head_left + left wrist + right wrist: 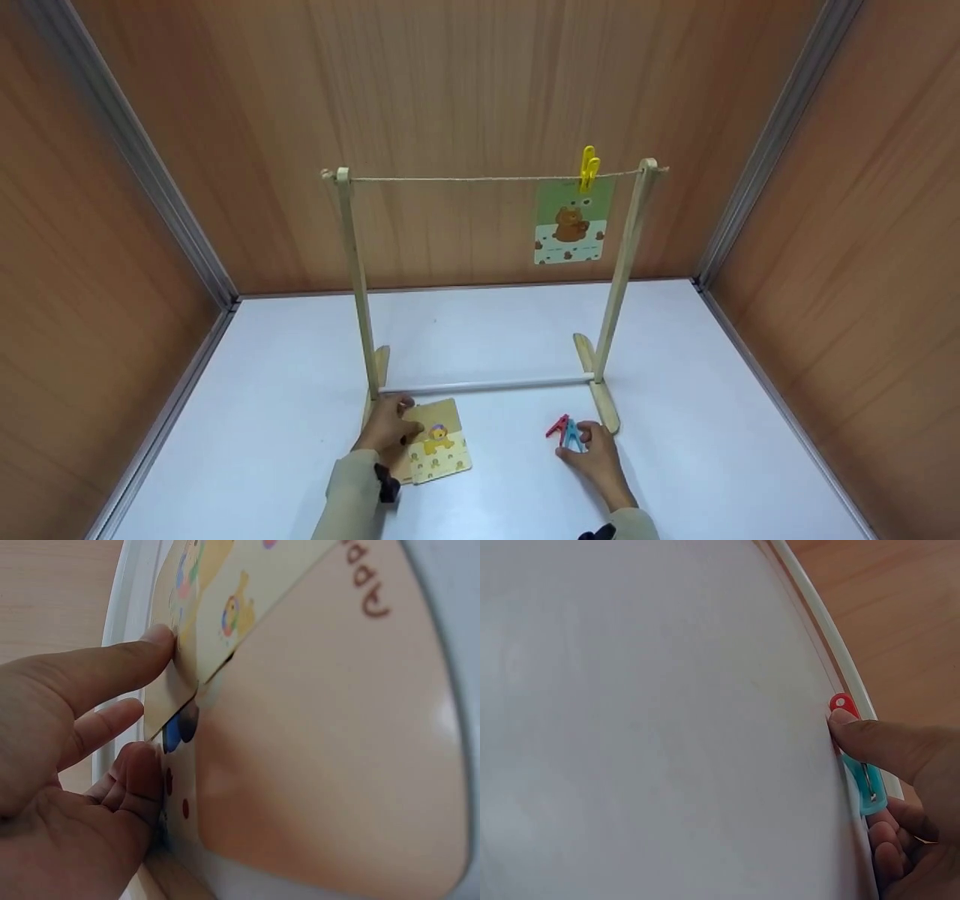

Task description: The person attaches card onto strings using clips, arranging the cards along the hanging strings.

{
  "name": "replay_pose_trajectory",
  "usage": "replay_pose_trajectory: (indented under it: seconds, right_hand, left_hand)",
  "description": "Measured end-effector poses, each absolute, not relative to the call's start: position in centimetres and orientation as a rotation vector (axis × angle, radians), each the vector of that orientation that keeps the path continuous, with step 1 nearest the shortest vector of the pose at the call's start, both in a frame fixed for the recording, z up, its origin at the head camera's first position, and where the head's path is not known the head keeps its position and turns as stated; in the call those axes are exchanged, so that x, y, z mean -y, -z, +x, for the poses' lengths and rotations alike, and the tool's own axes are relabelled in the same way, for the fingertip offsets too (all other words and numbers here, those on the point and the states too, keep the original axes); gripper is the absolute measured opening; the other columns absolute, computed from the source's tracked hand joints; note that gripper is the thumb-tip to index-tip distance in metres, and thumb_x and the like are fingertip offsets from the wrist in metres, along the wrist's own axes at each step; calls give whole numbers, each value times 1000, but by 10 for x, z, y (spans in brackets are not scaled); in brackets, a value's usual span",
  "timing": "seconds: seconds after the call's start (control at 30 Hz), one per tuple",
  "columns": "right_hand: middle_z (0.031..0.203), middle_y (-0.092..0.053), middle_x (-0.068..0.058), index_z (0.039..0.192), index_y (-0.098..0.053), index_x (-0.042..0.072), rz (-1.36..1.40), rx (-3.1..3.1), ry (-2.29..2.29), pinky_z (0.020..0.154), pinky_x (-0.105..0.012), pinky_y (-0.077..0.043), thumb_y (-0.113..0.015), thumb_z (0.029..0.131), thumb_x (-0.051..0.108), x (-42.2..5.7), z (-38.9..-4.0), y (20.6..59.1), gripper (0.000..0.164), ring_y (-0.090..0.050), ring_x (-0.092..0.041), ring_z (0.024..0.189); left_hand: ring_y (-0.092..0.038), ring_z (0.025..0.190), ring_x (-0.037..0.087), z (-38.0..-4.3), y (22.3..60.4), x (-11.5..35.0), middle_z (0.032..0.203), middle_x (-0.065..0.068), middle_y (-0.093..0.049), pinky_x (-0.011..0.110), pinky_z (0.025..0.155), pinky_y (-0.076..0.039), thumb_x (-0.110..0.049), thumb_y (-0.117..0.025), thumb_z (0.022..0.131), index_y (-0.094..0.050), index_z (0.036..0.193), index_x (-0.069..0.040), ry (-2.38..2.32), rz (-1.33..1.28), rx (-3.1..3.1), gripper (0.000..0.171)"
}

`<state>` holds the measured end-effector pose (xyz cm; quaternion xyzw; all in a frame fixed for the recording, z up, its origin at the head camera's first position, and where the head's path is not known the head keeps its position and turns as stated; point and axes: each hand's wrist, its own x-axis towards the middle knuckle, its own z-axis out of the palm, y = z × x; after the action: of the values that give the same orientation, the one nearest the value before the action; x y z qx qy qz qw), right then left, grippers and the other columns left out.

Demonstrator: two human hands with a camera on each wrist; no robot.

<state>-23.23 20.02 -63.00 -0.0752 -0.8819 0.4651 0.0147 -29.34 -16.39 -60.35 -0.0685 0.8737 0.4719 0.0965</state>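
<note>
In the head view my left hand [390, 424] is at the left edge of a yellow card [440, 442] with a lion-like animal. The left wrist view shows its thumb and a finger pinching that card's edge. A peach-coloured card [330, 735] lies partly beneath, with lettering near one corner. My right hand [598, 454] pinches a light-blue clothespin [573, 435] between thumb and fingers, close to the table. Right beside it is a red clothespin [559, 426], partly covered by the thumb in the right wrist view.
A wooden frame [622, 277] stands behind the hands, with a string [465, 179] across its top. From the string's right part hangs a green-and-white bear card [571, 225], held by a yellow clothespin [589, 169]. Wood-patterned walls [465, 90] surround the white table [285, 390].
</note>
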Motion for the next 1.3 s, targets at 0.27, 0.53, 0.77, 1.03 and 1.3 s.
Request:
replay_pose_trajectory:
  seconds: [0.27,0.53,0.77,1.03,1.3]
  right_hand:
    - [95,-52,-12,117,-53,-7,-239,2741,-1487,75,-30,-41,-81,73,16,-202,-233,627,56,-49,-23,88]
    - [95,-51,-11,115,-53,-7,-237,2739,-1489,74,-29,-41,-81,73,13,-204,-234,627,54,-49,-22,87]
    - [95,-54,-11,115,-54,-7,-255,2733,-1510,74,-29,-41,-82,72,13,-205,-234,626,55,-50,-21,87]
    - [91,-54,-11,112,-55,-9,-204,2710,-1482,73,-29,-42,-82,71,11,-206,-232,627,53,-50,-20,84]
    - [90,-58,-11,107,-59,-6,-264,2724,-1482,73,-30,-43,-81,70,10,-206,-232,626,46,-54,-21,84]
  left_hand:
    - [-51,101,26,-294,600,165,110,14,-56,41,90,-45,-5,-76,78,-59,114,-3,-1367,-194,-2609,40]
    - [-51,101,27,-296,599,164,111,14,-55,43,90,-45,-5,-77,77,-60,113,-5,-1364,-231,-2599,39]
    - [-52,96,25,-297,599,163,107,13,-55,36,80,-45,-4,-76,78,-60,112,-5,-1373,-245,-2573,38]
    - [-52,80,21,-300,601,165,95,13,-55,29,64,-45,-2,-77,76,-59,103,-2,-1327,-157,-2621,33]
    - [-52,84,23,-302,602,165,97,13,-51,29,66,-47,-2,-77,75,-58,103,0,-1276,-110,-2674,34]
